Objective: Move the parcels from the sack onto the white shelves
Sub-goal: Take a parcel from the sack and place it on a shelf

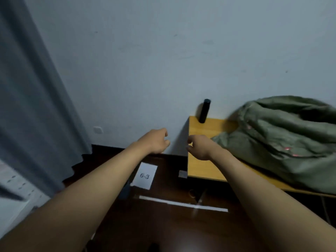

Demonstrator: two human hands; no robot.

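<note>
**Sack lay to the right of both empty hands**

The crumpled olive-green cloth sack (283,135) sat on the yellow wooden table (201,166). The right hand (201,147), loosely curled and empty, hovered just left of the sack, nearer than the equally empty left hand (156,141). No parcels showed.

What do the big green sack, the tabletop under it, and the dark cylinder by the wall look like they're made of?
The big green sack looks like soft matte woven cloth: it slumps in deep folds. The orange-yellow tabletop looks like smooth wood or wood-look laminate, flat with a light sheen; which one is unclear. The dark upright cylinder has a hard, smooth black surface, perhaps plastic or metal; the blur leaves that open.
</note>
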